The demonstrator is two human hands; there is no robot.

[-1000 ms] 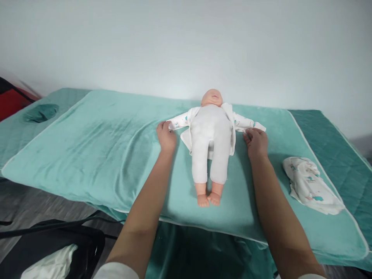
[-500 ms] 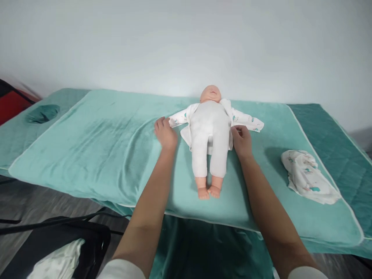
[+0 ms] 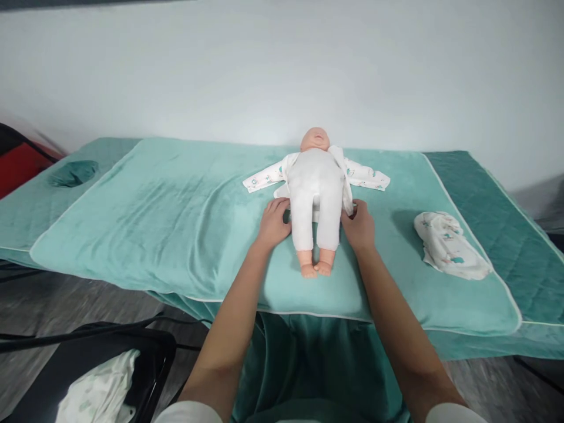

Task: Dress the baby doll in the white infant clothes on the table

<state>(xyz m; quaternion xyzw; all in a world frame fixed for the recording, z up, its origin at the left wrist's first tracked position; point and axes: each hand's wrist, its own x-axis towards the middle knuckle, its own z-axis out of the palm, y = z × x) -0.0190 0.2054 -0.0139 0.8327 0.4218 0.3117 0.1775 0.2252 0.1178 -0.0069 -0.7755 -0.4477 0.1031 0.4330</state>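
Observation:
A baby doll (image 3: 315, 173) with a white cloth body lies on its back, head toward the wall and bare feet toward me. Its arms are in the sleeves of a white printed baby shirt (image 3: 365, 175), which lies spread open under it. Beside the doll's hip, my right hand (image 3: 359, 226) is closed on the shirt's lower edge. On the opposite side my left hand (image 3: 274, 223) has its fingers curled at the shirt's hem, close against the doll's thigh; its fingertips are partly hidden.
A bunched white printed garment (image 3: 452, 247) lies to the right on the green bed cover (image 3: 154, 235). At lower left, a black chair (image 3: 150, 352) holds a pale cloth (image 3: 101, 388). The bed has a face hole (image 3: 74, 173) at its left end, and a wall (image 3: 264, 70) stands behind.
My left hand has moved from the sleeve cuff down to the shirt's hem by the doll's thigh. My right hand has shifted slightly down along the shirt's edge. The view has shifted a little.

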